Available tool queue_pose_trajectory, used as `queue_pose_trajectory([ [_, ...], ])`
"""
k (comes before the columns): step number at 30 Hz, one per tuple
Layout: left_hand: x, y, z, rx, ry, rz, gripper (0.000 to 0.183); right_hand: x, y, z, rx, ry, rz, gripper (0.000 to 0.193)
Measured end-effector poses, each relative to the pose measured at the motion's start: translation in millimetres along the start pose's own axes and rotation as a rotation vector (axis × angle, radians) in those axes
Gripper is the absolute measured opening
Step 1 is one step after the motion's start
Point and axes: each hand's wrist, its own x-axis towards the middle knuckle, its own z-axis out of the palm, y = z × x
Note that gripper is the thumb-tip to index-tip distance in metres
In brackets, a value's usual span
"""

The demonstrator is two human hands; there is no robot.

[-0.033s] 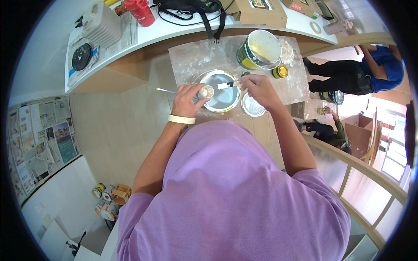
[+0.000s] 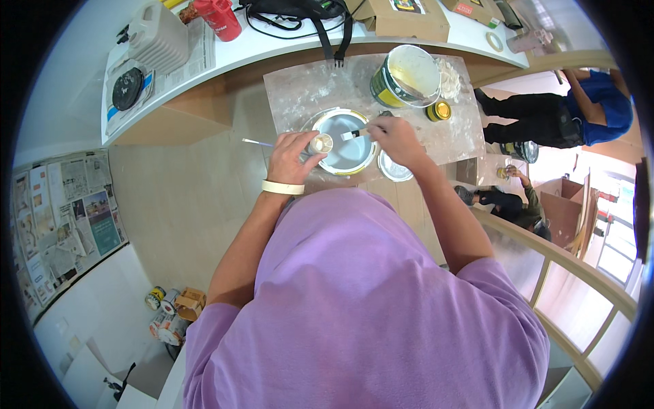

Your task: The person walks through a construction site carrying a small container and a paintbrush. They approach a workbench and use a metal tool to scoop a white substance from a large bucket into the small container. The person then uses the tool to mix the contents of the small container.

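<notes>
My left hand (image 2: 289,160) is closed round a small white cup (image 2: 321,143), whose open mouth tilts toward the right. A thin stick-like handle (image 2: 257,142) pokes out left of that hand; its other end is hidden. In my right hand (image 2: 398,142) is a paintbrush (image 2: 351,134), dark-bristled with a white tip pointing left at the cup. Both hands are over a bucket (image 2: 338,111) with pale grey-blue liquid inside, the brush tip apart from the cup. A round white lid (image 2: 394,168) lies under my right wrist.
The bucket stands on a stained board (image 2: 293,85) with a larger paint bucket (image 2: 386,85) and a small yellow-topped tin (image 2: 439,111). A white counter (image 2: 231,58) curves behind, holding a jug (image 2: 158,41) and a black bag (image 2: 296,9). Two people are at the right, beyond a railing (image 2: 579,276).
My right hand has shifted slightly left, and less of the brush shows beyond its fingers. My left hand with the cup has moved a touch left.
</notes>
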Motion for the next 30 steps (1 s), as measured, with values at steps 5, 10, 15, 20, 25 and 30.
queue_pose_trajectory([
  [5,-3.5,-0.8,-7.9,0.039,0.023,-0.003,0.049,40.7,2.9,79.0,-0.598,-0.235,-0.024,0.022],
  [10,-5.7,-2.0,-21.6,0.071,0.041,-0.012,0.049,62.8,26.5,125.1,-0.606,-0.36,0.036,0.021],
  [15,-10.7,-11.1,-25.7,0.11,0.063,-0.028,0.049,75.3,30.1,89.5,-0.644,-0.471,-0.049,0.025],
  [20,-8.4,-13.9,-22.6,0.124,0.029,-0.055,0.049,43.6,-1.7,3.6,0.026,-0.367,0.157,0.026],
  [25,4.1,-8.7,-11.9,0.142,-0.028,0.003,0.049,6.0,-37.2,-56.1,0.237,-0.316,0.408,0.028],
  [30,12.8,-3.3,-5.1,0.19,-0.104,0.073,0.05,-18.0,-53.0,-75.3,0.394,-0.204,0.382,0.026],
])
